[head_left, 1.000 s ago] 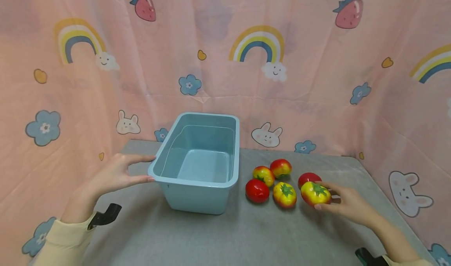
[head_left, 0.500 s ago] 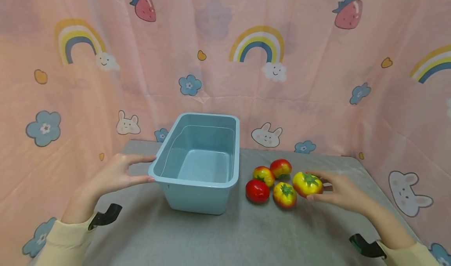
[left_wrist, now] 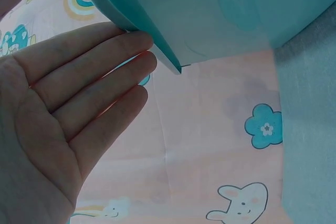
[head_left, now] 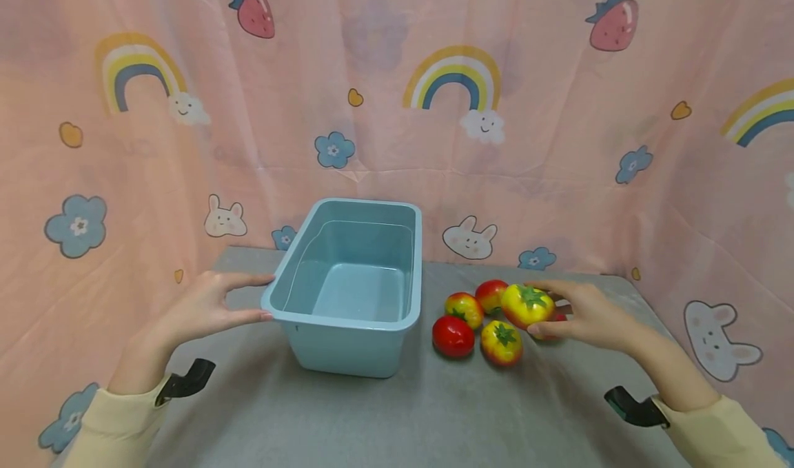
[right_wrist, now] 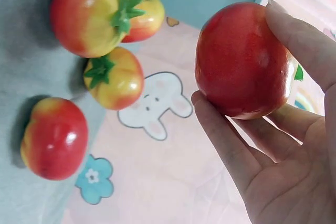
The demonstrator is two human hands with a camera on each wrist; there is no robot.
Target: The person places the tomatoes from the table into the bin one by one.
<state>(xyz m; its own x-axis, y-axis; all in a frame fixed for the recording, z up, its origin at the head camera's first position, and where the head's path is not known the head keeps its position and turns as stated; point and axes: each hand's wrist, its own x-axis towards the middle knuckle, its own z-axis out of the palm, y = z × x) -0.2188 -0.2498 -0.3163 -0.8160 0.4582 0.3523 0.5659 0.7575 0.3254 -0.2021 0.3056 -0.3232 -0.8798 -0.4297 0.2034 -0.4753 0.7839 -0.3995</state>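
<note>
Fruit (head_left: 524, 305) is pinched by right hand (head_left: 586, 314) toward right edge of bench (head_left: 397, 420); tub (head_left: 347, 351) is touched, probably for steadying, by straight-fingered left hand (head_left: 201, 308).

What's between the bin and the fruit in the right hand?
In the head view, a red fruit and three red-and-yellow fruits lie between, on the table.

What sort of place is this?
Possibly a small staged filming or practice corner: a grey tabletop backed by a pink cartoon-print curtain, with a light-blue bin and several glossy tomato-like fruits on it.
</note>
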